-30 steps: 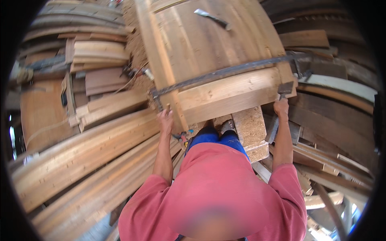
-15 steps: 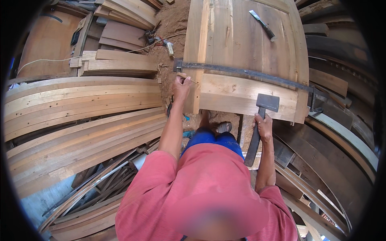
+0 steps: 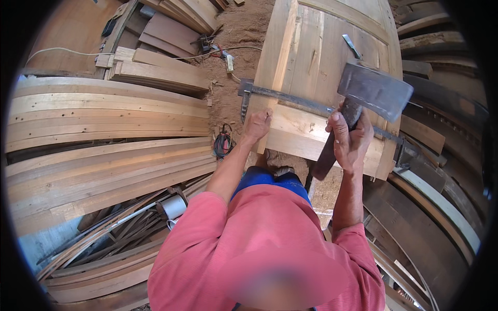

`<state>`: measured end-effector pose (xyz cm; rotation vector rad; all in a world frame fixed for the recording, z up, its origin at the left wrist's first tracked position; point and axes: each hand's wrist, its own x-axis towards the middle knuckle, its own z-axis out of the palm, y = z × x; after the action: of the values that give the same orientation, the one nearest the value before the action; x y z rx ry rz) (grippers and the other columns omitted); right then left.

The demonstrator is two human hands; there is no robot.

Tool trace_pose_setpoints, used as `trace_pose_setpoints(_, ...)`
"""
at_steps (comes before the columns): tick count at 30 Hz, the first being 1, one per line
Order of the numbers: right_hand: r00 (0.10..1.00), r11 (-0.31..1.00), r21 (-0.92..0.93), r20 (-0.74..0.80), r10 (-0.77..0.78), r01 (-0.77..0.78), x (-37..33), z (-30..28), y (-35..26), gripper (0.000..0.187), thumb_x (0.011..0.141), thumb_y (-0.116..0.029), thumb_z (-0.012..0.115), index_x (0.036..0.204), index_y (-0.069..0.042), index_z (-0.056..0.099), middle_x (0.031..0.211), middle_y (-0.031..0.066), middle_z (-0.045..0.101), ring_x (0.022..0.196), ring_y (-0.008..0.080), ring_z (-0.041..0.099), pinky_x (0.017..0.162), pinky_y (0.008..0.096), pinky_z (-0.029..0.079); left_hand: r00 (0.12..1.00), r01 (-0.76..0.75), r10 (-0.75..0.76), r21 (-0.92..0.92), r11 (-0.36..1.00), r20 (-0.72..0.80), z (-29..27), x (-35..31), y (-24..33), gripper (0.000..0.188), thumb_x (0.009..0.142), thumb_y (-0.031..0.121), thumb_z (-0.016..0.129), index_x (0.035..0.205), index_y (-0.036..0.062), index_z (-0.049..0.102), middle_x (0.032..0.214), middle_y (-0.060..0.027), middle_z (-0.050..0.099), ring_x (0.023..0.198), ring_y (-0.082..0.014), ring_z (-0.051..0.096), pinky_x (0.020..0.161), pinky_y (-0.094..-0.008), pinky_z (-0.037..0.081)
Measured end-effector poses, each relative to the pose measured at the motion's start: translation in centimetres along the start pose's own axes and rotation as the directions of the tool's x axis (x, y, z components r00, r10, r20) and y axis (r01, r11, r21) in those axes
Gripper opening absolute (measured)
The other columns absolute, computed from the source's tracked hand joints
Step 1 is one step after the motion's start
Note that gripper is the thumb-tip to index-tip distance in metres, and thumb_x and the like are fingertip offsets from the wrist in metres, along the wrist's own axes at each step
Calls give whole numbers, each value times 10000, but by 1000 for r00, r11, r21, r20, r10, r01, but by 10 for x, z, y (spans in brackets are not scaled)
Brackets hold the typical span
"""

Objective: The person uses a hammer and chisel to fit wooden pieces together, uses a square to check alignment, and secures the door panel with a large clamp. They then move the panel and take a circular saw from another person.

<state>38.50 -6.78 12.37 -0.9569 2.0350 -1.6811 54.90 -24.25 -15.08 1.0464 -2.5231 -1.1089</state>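
Observation:
My right hand [image 3: 351,136] grips the dark handle of a hammer [image 3: 374,89] with a broad, blocky grey metal head. It is raised over the lower right part of a panelled wooden door [image 3: 301,129]. My left hand [image 3: 258,124] is closed at the door's left edge, just below a long metal bar clamp [image 3: 290,97] that spans the door. Whatever its fingers hold is hidden. A chisel [image 3: 351,45] lies on the door's panel beyond the hammer, its handle partly covered by the hammer head.
Long wooden boards [image 3: 109,114] are stacked on the left. A black-and-red power tool [image 3: 223,142] sits beside my left forearm. Sawdust covers the floor [image 3: 244,31], where a cable with a white block [image 3: 229,63] lies. More timber [image 3: 423,132] lines the right side.
The hammer has risen toward the camera and over the door. My left hand stays by the door's edge, but the thin stick-like piece at its fingers no longer shows. The view has shifted.

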Motion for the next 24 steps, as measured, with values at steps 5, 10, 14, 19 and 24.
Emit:
trace_pose_setpoints(5,846,842,81,-49,-531,533,3,38,-10,314,982,-177,622,1217,10,529,824,112,629,695,200,618,648,327,512,907,218,-39,388,895,-419,-14,-40,8,669,828,362,758,1381,78,511,1345,-324,544,1228,-399,556,1056,-429,419)
trace_pose_setpoints(10,898,904,-333,426,-111,270,-28,75,107,256,906,-182,669,1012,28,568,809,240,656,739,433,664,670,473,525,722,572,-692,-553,606,-12,18,-119,-127,697,875,521,718,1312,19,510,1234,-218,572,1075,-344,588,904,-461,495)
trace_pose_setpoints(14,879,769,-636,399,262,60,-8,85,167,329,912,-259,660,998,44,569,836,291,667,783,497,649,700,535,506,661,507,-590,-856,-103,463,35,-115,-71,539,844,416,815,1187,83,567,1061,-102,625,941,-223,603,771,-405,542)
trace_pose_setpoints(19,944,960,-281,320,81,13,7,62,60,258,937,-179,641,1057,42,581,758,217,654,670,387,635,631,445,494,715,340,-573,-916,-215,400,83,-134,-57,429,900,223,770,1242,85,550,1115,-73,643,1011,-257,608,995,-568,441)
trace_pose_setpoints(24,877,871,-104,51,-477,480,3,54,-17,257,995,-194,581,1135,21,577,789,85,672,706,145,630,684,289,502,716,252,-623,-949,-191,315,93,-130,-62,418,920,165,731,1282,73,544,1158,-87,643,1086,-274,599,1044,-613,393)
